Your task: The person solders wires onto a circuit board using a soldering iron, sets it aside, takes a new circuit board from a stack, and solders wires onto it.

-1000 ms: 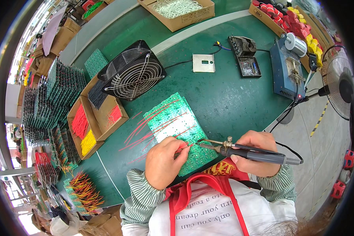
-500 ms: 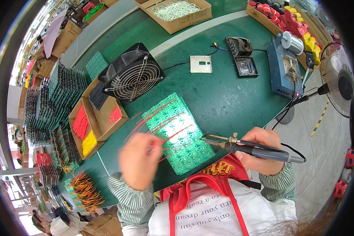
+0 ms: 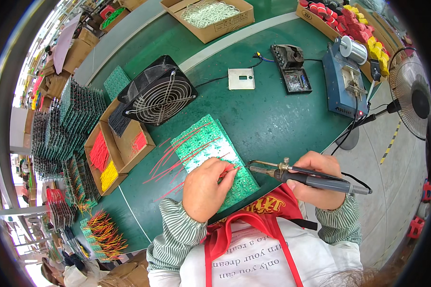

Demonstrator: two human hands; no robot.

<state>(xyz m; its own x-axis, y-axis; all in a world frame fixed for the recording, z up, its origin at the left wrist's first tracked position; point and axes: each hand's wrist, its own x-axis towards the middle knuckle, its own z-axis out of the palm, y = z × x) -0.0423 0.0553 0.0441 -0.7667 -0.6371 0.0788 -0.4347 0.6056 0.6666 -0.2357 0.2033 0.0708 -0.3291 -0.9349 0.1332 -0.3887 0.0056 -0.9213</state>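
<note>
A green circuit board panel (image 3: 201, 138) lies on the bench before me, with several red wires (image 3: 189, 154) running off its left side. Over its lower part my left hand (image 3: 207, 189) pinches a red wire (image 3: 232, 168), thumb and forefinger together, its tip against the board. My right hand (image 3: 318, 179) is wrapped round a soldering iron (image 3: 316, 182) with a thin solder feed tube on top. The iron's tip points left at the board's right edge, close to the held wire; whether it touches the board I cannot tell.
A black fan (image 3: 160, 93) stands beyond the board, next to a cardboard box of cut wires (image 3: 109, 174). Stacked boards (image 3: 84, 105) fill the left. A blue solder feeder (image 3: 342, 83) with a spool, a black tray (image 3: 297, 79) and a metal plate (image 3: 241, 79) sit at the back right.
My left hand has moved right from beside the panel onto its lower part, bringing a red wire to the board. The right hand and soldering iron have hardly moved.
</note>
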